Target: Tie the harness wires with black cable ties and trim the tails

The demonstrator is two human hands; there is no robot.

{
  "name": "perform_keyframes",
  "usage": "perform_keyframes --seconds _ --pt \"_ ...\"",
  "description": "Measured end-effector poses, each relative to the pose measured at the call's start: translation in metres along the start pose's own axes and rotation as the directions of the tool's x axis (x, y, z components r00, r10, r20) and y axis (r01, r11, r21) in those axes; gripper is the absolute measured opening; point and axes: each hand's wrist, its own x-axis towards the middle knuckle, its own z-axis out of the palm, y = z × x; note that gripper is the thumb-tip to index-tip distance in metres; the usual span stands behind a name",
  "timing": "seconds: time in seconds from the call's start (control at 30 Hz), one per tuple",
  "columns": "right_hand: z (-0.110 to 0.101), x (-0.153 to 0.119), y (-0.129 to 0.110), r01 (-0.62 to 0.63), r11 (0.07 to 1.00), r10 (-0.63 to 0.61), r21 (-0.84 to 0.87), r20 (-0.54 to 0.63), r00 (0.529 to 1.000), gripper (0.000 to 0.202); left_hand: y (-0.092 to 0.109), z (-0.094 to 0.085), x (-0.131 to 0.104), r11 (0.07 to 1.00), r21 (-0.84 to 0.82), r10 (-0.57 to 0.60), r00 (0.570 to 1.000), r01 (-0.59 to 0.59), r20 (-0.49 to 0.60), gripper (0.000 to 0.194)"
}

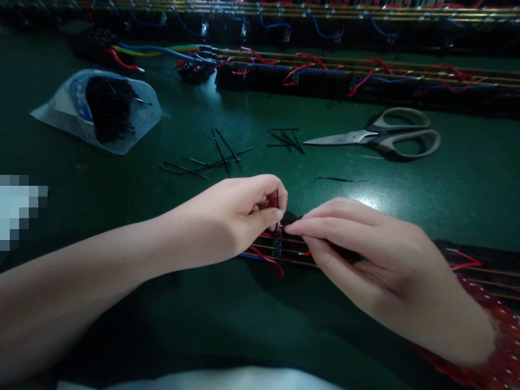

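Pale cloth [244, 379] fills the bottom of my view, closest to the lens, by the near edge of the green table [182, 319]. At the grip, I have the left hand [227, 216] pinched on a thin black tie [277, 197], held upright between thumb and curled forefinger over the middle of the table. Its right-hand partner, the right hand [377, 260], wears a red, pale-dotted sleeve [504, 341] and keeps a narrow, closed pinch just beside the tie's lower end; I cannot tell whether it holds anything. Below both runs a dark strip [439, 246] with copper-coloured rods [501, 276], a blue wire and a looping red wire [278, 271], reaching toward the table's right side. Further out, loose black ties [229, 154] lie scattered beyond the left hand, with scissors [363, 137] to their right, blades pointing left. Toward the far left corner, a clear bag [144, 122] holds a dense black bundle [109, 108]. Wired bars [325, 70] line the far edge. Fingers hide much of the dark strip and the tie's lower end is hard to make out; a pixelated patch covers something at left.
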Motion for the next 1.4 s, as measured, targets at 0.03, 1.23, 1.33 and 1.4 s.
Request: perform_keyframes --seconds 0.03,1.23,1.33,1.4 --pt "-0.0005 0.0001 -0.0002 -0.003 1.0 0.003 -0.001 0.002 1.0 0.024 0.0002 -0.0001 -0.0003 1.0 0.001 -0.002 1.0 0.002 0.001 0.009" --pt "-0.0021 0.0012 0.0001 0.017 1.0 -0.017 0.001 0.012 1.0 0.024 0.0017 -0.0044 0.0025 0.994 -0.065 -0.085 0.996 0.086 0.014 0.006" --pt "-0.0022 0.0014 -0.0006 0.021 1.0 -0.021 0.01 0.01 1.0 0.024 0.0019 -0.0025 0.0022 0.997 -0.023 -0.074 0.997 0.074 -0.012 0.006" --pt "-0.0022 0.0016 -0.0012 0.015 1.0 -0.015 0.02 0.01 1.0 0.024 0.0021 -0.0017 0.0018 0.997 -0.014 -0.071 0.997 0.071 -0.022 0.007"
